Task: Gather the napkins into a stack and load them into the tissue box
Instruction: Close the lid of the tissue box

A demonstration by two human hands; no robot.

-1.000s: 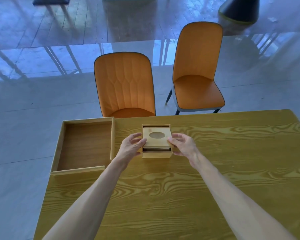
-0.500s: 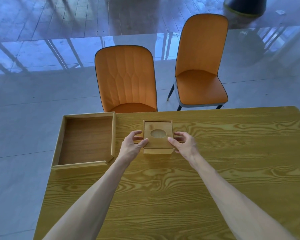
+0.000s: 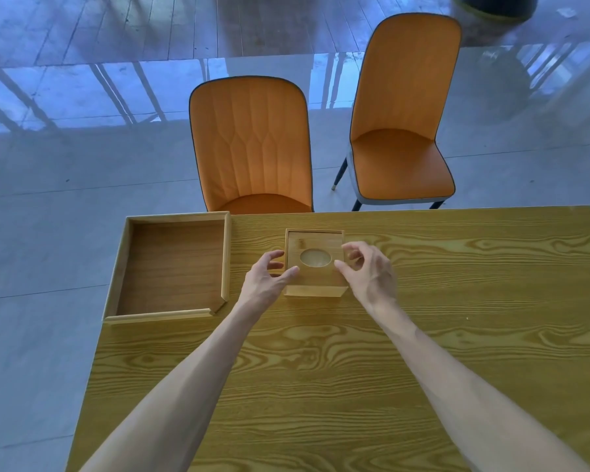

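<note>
Two hands (image 3: 315, 279) (fingers spread), tissue box (image 3: 315, 264)

Two bare forearms, left hand (image 3: 264, 284), right hand (image 3: 372, 277), no sleeves

You face a yellow wood-grain table (image 3: 321, 386) on a glossy grey tiled floor (image 3: 48, 185). Past its far edge stand two orange chairs (image 3: 252, 148) (the right one (image 3: 402, 137) farther back), with pale window reflections streaking the floor beyond.

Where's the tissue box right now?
The tissue box sits mid-table between the left hand and right hand, just right of the tray.
</note>
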